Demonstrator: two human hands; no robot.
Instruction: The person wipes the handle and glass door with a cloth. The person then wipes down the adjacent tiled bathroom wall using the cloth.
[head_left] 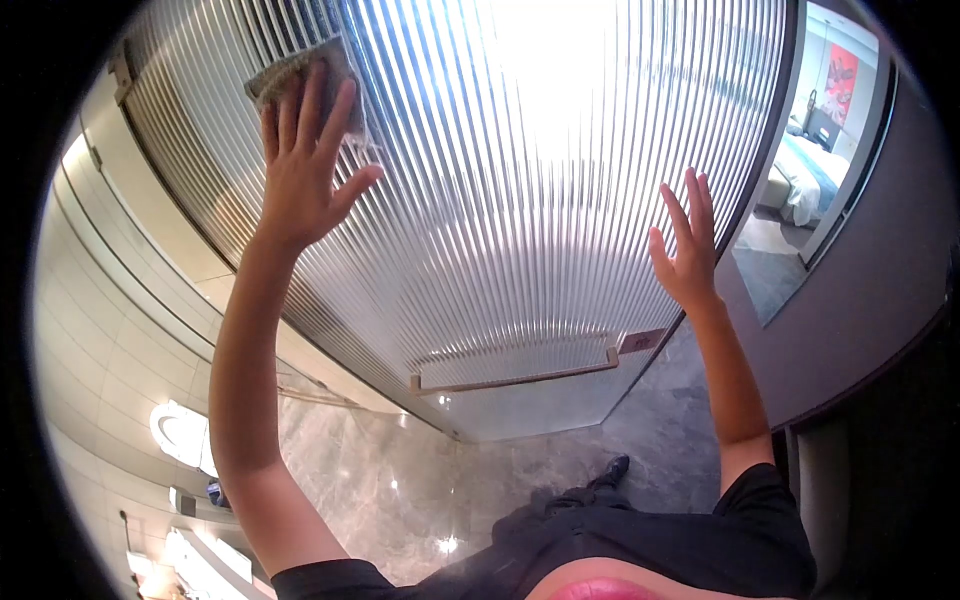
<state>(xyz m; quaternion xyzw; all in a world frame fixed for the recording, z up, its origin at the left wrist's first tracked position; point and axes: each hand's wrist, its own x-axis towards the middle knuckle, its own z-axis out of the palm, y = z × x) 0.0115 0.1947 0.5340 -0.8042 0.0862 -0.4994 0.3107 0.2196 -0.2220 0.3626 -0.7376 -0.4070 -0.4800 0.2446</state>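
My left hand (303,190) lies flat, fingers slightly parted, over the grey cloth (268,82) at the upper left of the ribbed glass door (480,230). My right hand (688,268) is open, near the door's right edge; I can't tell whether it touches. The cloth isn't gripped, so easing my palm's pressure could let it slip.

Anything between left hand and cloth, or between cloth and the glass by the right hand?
Nothing visible: left hand lies on the cloth; the ribbed glass shows no obstruction across to the right hand. Handle sits lower.
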